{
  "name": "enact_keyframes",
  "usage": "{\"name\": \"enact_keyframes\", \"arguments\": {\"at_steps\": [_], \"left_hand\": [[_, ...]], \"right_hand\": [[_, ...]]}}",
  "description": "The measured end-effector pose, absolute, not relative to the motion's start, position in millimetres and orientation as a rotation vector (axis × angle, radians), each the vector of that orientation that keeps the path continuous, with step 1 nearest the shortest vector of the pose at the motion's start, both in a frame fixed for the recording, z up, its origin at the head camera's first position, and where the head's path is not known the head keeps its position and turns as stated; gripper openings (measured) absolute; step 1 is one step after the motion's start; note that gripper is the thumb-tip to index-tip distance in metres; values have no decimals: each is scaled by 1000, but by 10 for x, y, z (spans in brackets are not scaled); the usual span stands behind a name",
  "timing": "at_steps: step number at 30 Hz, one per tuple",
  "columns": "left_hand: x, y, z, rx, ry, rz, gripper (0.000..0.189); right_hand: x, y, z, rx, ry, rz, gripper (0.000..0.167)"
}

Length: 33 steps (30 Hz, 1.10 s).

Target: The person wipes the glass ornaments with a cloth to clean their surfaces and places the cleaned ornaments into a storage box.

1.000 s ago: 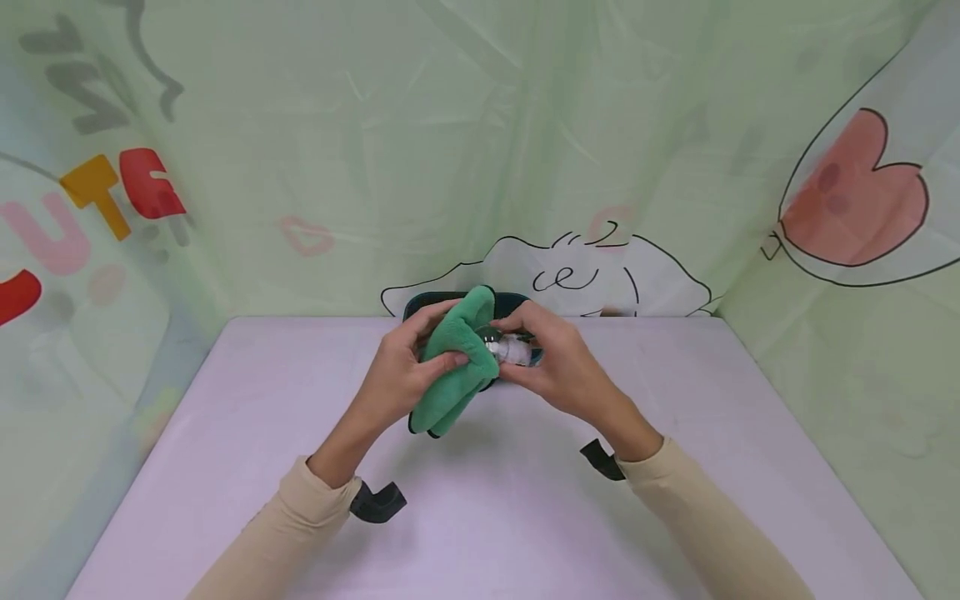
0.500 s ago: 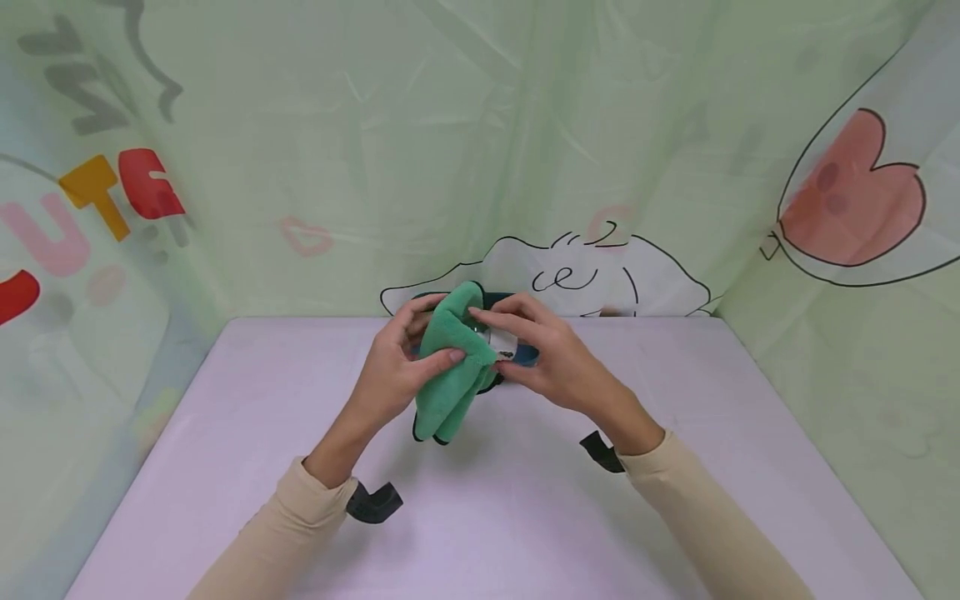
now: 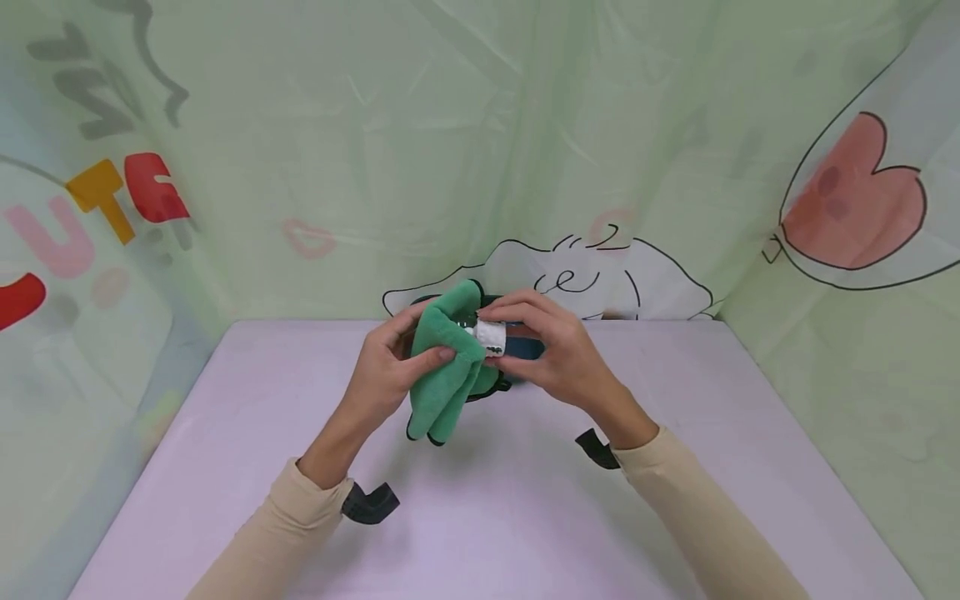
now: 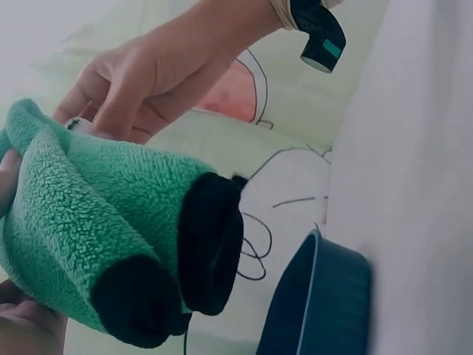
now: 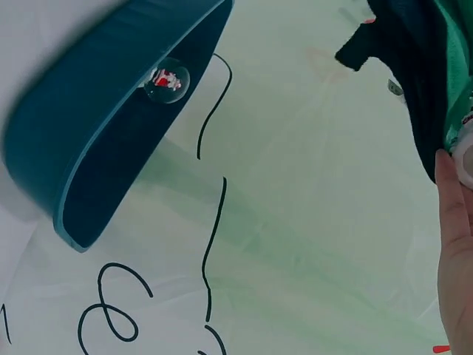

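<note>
A green plush cloth with black edging [image 3: 450,375] is folded over a small snow globe [image 3: 467,322] above the table. Its clear dome is partly tucked in the cloth, while the white base [image 3: 491,337] sticks out to the right. My left hand [image 3: 381,358] grips the cloth from the left, thumb in front. My right hand [image 3: 558,346] pinches the white base between thumb and fingers. In the left wrist view the cloth [image 4: 81,214] hides most of the globe. Only a sliver of the globe shows at the right wrist view's edge, beside the right hand [image 5: 457,244].
Behind the hands, a dark blue bin [image 3: 529,350] stands at the table's back edge. A second snow globe [image 5: 168,80] with a red and white figure lies inside it. The lilac table [image 3: 480,517] meets printed green curtains [image 3: 337,167] at the back and sides.
The white base has turned and moved left, into fuller view, as the right fingers shifted their hold on it. Both hands and the cloth have drifted slightly left.
</note>
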<state>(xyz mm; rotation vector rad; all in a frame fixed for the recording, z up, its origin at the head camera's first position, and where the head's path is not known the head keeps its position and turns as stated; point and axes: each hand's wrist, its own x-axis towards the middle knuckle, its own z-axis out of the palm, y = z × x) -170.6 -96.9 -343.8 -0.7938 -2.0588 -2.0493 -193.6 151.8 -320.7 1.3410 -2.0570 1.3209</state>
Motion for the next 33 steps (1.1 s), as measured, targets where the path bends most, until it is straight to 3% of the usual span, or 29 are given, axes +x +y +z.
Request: {"name": "enact_keyframes", "arguments": {"at_steps": [12,33], "left_hand": [[-1715,-1020,-3426,-886,-2009,-1974,53],[-1711,-1062,-3421,-957,-1998,-1858,61]], "right_hand": [[-1972,1479,-3189,1305,-2108,1484,50],[-1920,1390,-2966,928,-2561,1589,20]]}}
